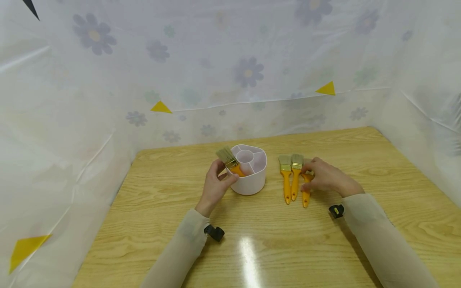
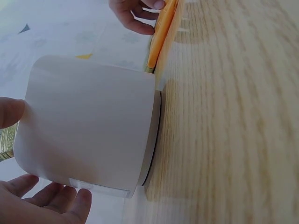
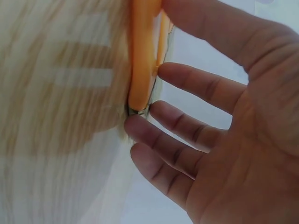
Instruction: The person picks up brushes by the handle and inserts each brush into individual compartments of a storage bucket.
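Observation:
A white round holder (image 1: 248,186) with several compartments stands on the table. One paintbrush (image 1: 230,160) leans over its left rim, bristles up, orange handle inside. My left hand (image 1: 216,185) holds the holder: in the left wrist view the thumb rests at its rim and the fingertips lie along its side wall. To the right, two paintbrushes (image 1: 291,176) lie side by side, bristles away from me. My right hand (image 1: 325,176) reaches over a third paintbrush (image 1: 306,198); the right wrist view shows its fingers (image 3: 187,84) spread and fairly straight, touching the brush's edge.
The wood-grain table (image 1: 281,248) runs back to a translucent flowered curtain (image 1: 230,68), with sheeting at both sides. Yellow triangles (image 1: 161,107) mark the curtain. Small black devices (image 1: 214,233) sit at both wrists.

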### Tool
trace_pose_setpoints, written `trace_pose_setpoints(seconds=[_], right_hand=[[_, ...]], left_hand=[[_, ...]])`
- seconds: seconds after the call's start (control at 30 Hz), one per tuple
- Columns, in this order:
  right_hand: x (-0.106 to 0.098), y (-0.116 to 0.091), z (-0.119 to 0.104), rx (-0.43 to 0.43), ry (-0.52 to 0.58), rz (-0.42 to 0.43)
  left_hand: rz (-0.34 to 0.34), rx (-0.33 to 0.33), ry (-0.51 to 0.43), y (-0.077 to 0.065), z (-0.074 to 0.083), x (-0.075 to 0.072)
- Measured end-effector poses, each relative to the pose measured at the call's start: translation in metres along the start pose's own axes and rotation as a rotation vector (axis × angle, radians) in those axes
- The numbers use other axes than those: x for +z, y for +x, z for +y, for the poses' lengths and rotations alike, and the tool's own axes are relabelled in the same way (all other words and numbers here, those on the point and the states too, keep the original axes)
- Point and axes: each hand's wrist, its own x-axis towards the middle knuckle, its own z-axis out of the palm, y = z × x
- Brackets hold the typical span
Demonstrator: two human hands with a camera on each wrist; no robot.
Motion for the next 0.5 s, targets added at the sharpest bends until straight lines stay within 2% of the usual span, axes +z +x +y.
trace_pose_setpoints(seconds=[0.5], right_hand=[[-0.0093,-0.0078,0.0030,-0.020,0.060,-0.075]], left_hand=[[0.015,-0.002,-0.005,-0.0006,-0.0004,0.0012]])
